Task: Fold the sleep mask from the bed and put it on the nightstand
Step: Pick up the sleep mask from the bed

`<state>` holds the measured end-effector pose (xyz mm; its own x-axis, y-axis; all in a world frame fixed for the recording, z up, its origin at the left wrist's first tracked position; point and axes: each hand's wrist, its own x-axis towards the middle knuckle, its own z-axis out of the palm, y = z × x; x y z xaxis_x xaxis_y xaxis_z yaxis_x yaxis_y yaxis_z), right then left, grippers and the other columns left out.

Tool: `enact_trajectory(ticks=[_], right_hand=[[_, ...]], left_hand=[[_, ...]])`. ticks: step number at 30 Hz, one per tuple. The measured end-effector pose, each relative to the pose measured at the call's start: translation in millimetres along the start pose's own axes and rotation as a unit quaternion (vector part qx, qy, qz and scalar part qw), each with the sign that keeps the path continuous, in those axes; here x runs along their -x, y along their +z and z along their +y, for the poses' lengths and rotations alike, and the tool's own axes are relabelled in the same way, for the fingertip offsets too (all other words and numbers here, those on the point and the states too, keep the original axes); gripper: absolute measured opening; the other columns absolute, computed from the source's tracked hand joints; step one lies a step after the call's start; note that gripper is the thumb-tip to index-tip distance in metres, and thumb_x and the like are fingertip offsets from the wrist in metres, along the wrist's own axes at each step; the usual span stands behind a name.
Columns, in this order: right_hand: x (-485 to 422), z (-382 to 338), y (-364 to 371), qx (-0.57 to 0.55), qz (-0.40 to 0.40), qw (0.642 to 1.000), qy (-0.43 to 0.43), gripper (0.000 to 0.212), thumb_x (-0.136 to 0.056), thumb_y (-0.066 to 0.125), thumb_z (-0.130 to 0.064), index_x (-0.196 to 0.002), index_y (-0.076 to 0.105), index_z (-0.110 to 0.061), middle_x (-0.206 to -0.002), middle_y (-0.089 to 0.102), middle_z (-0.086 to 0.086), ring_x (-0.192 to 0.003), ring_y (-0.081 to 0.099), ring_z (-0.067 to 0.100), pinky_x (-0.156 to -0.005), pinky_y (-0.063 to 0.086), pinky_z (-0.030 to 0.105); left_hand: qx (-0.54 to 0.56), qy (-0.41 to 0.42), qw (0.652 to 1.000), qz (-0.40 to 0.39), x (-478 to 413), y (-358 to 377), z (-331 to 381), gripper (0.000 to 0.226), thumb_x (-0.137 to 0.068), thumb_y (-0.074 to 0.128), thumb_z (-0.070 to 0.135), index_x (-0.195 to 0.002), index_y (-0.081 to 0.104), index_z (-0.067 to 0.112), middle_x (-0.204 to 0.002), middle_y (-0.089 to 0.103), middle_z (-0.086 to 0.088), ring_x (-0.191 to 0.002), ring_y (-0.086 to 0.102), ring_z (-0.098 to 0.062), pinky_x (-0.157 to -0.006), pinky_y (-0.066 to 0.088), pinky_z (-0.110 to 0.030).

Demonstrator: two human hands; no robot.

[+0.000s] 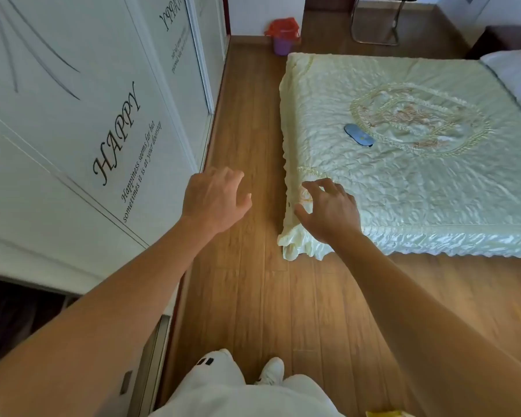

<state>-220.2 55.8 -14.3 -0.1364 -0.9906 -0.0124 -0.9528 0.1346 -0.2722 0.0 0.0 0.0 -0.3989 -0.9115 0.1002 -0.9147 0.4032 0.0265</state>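
Warm brown wooden plank flooring (pixel 253 281) runs between a white sliding wardrobe door with black "HAPPY" lettering (pixel 82 139) at nine o'clock and a bed under a pale cream quilted satin bedspread with a frilled edge (pixel 433 191) at two o'clock. On that bedspread, toward one o'clock, lies the small blue-grey oval sleep mask (pixel 359 135), flat and just beside the embroidered round medallion. Both bare arms reach forward. The left hand (pixel 215 200) hovers over the floor with its fingers (pixel 236 179) loosely spread and holding nothing. The right hand (pixel 331 210) hangs over the near corner of the bed, fingers (pixel 321 183) curled apart and empty, well short of the mask. At twelve o'clock stands a purple bin with an orange liner (pixel 283 36).
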Motion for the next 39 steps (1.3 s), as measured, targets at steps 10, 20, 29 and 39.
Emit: enact_trajectory(ticks=[10, 20, 29, 39], right_hand=[[-65, -7, -3, 0.005, 0.007, 1.0, -0.018, 0.053, -0.091, 0.057, -0.046, -0.139, 0.054, -0.022, -0.141, 0.056, 0.007, -0.131, 0.052, 0.031, -0.106, 0.041, 0.05], [-211, -42, 14, 0.016, -0.002, 1.0, -0.009, 0.052, -0.091, 0.056, -0.045, -0.138, 0.055, -0.023, -0.14, 0.057, 0.006, -0.13, 0.053, 0.029, -0.107, 0.041, 0.05], [-344, -75, 15, 0.025, -0.008, 1.0, 0.014, 0.053, -0.093, 0.056, -0.046, -0.141, 0.053, -0.022, -0.143, 0.056, 0.005, -0.132, 0.051, 0.029, -0.109, 0.039, 0.049], [-468, -68, 20, 0.024, -0.013, 0.999, 0.032, 0.052, -0.093, 0.054, -0.045, -0.141, 0.053, -0.024, -0.144, 0.055, 0.003, -0.132, 0.051, 0.026, -0.109, 0.039, 0.045]], left_hand=[[0.018, -0.02, 1.0, 0.014, -57, 3, -20, 0.055, -0.091, 0.043, 0.051, -0.131, 0.057, 0.016, -0.126, 0.067, -0.009, -0.11, 0.063, -0.03, -0.087, 0.05, -0.044], [0.039, -0.023, 0.999, 0.002, -190, 28, -94, 0.053, -0.092, 0.046, 0.051, -0.132, 0.055, 0.017, -0.129, 0.065, -0.008, -0.113, 0.061, -0.03, -0.089, 0.05, -0.045], [0.038, -0.004, 0.999, -0.012, -318, 35, -168, 0.055, -0.093, 0.042, 0.052, -0.135, 0.052, 0.017, -0.13, 0.064, -0.007, -0.115, 0.06, -0.029, -0.091, 0.05, -0.044], [0.045, 0.009, 0.999, -0.02, -442, 55, -199, 0.055, -0.093, 0.042, 0.053, -0.134, 0.052, 0.018, -0.13, 0.064, -0.006, -0.115, 0.06, -0.029, -0.092, 0.051, -0.044]])
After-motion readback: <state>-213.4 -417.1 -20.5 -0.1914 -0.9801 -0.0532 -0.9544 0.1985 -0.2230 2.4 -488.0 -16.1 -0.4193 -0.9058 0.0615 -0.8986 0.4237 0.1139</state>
